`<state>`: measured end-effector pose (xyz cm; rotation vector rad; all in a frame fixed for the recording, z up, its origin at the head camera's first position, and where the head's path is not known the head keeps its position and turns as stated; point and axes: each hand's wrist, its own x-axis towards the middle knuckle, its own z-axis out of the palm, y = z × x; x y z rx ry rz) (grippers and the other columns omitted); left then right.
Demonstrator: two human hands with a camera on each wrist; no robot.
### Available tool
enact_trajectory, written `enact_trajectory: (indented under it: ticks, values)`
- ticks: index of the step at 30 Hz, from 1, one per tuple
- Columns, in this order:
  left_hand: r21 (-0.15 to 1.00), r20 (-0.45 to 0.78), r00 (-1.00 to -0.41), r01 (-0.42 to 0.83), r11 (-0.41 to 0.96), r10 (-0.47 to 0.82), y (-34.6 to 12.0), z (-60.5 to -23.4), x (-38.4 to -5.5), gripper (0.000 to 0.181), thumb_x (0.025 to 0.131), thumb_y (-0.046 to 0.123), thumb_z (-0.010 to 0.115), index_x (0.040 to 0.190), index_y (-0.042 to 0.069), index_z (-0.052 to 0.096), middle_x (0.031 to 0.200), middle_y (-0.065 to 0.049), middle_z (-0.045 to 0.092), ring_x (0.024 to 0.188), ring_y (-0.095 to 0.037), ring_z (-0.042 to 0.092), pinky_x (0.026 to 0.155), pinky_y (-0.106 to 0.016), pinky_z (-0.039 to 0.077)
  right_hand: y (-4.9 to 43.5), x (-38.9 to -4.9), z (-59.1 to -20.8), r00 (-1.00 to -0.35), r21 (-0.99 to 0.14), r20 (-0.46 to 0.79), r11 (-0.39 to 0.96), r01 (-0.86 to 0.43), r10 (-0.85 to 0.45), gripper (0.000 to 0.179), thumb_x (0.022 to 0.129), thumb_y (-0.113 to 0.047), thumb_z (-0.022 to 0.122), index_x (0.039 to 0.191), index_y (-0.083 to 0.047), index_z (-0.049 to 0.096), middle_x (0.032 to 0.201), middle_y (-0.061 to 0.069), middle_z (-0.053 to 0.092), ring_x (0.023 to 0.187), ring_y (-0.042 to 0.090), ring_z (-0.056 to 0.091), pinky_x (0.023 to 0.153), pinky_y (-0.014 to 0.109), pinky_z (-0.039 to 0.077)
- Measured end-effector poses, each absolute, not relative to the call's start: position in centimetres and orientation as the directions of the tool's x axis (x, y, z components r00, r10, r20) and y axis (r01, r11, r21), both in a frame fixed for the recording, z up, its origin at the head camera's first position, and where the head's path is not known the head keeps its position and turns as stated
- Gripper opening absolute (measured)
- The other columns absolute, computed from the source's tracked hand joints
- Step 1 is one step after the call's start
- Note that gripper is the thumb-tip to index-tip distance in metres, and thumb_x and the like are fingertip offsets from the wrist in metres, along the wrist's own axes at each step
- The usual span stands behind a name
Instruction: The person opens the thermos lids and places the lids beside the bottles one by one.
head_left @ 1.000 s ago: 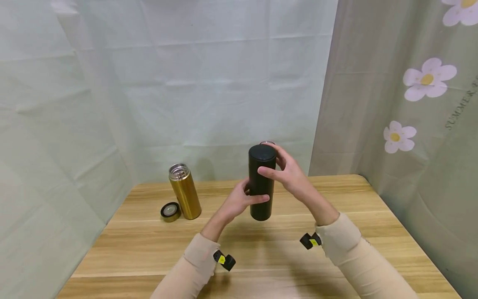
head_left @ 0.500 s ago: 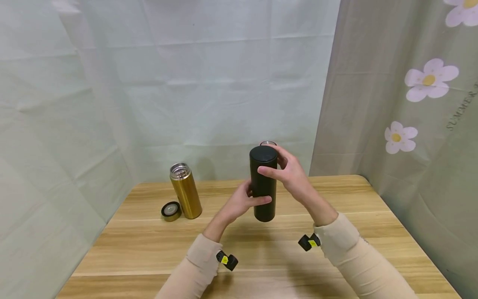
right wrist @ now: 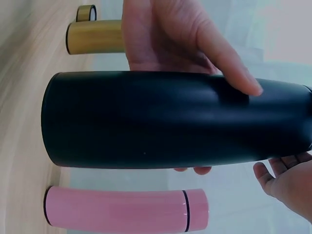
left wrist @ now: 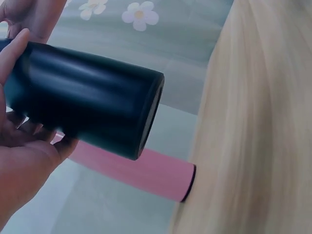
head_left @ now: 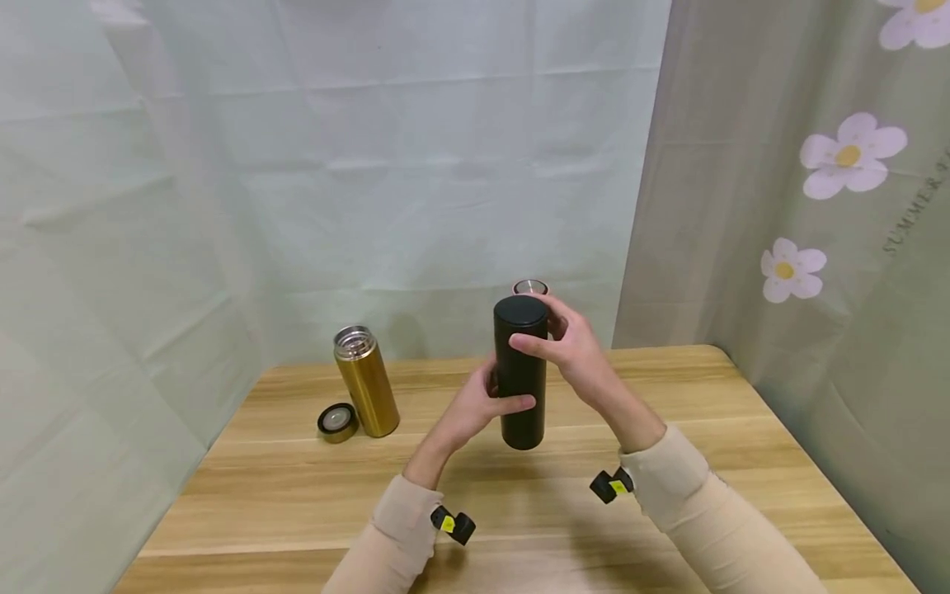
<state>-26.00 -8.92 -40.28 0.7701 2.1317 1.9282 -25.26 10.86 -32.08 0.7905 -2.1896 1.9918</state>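
Both hands hold a matte black thermos (head_left: pixel 522 371) upright above the table, its black lid on top. My left hand (head_left: pixel 471 408) grips its lower half, thumb across the front and fingers behind. Higher up, my right hand (head_left: pixel 582 351) holds it near the lid, thumb on the front and the other fingers partly hidden behind. In the right wrist view the right hand (right wrist: pixel 290 183) shows at the upper end of the thermos. Behind it a pink thermos (right wrist: pixel 117 209) stands on the table, mostly hidden in the head view.
To the left stands an uncapped gold thermos (head_left: pixel 369 388) with a steel mouth. Its lid (head_left: pixel 337 422) lies upside down beside its base. The wooden table (head_left: pixel 297 495) ends at pale curtains (head_left: pixel 445 190) behind and on both sides.
Both hands have lowered the black thermos slightly, and more of the pink thermos's top shows above the right hand. The grips look the same; the gold thermos and its lid stay put.
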Motion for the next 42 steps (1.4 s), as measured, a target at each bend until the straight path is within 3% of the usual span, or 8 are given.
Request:
enact_trajectory:
  ticks: [15,30,42]
  values:
    - [0.945,0.209,-0.879,0.294,0.143,0.429,-9.4,-41.3,-26.2,0.078,0.086,0.024,0.088,0.152,0.024,0.046,0.137,-0.006,0.061,0.127,-0.025,0.059,0.111,-0.055,0.044,10.4,-25.2,-33.5,-0.886,-0.929,0.302,0.101,-0.357,-0.352,0.076,0.086,-0.041,0.085,0.151,-0.019,0.052,0.14,0.01,0.061,0.136,0.034,0.052,0.109,0.066,0.04]
    - [0.92,0.216,-0.887,0.326,0.22,0.408,-9.5,-41.5,-26.2,0.07,0.081,0.034,0.092,0.142,0.022,0.059,0.131,-0.002,0.067,0.121,-0.025,0.065,0.105,-0.053,0.05,10.7,-25.4,-33.2,-0.9,-0.928,0.324,0.089,-0.363,-0.292,0.067,0.082,-0.031,0.089,0.142,-0.018,0.062,0.128,0.007,0.069,0.123,0.029,0.059,0.107,0.062,0.042]
    - [0.914,0.201,-0.873,0.331,0.236,0.445,-9.6,-41.5,-26.1,0.065,0.079,0.029,0.093,0.136,0.019,0.064,0.128,-0.001,0.07,0.117,-0.023,0.067,0.103,-0.051,0.052,11.8,-26.8,-33.6,-0.84,-0.933,0.315,0.017,-0.359,-0.442,0.059,0.084,-0.018,0.084,0.139,-0.011,0.064,0.124,0.01,0.071,0.113,0.031,0.063,0.098,0.051,0.049]
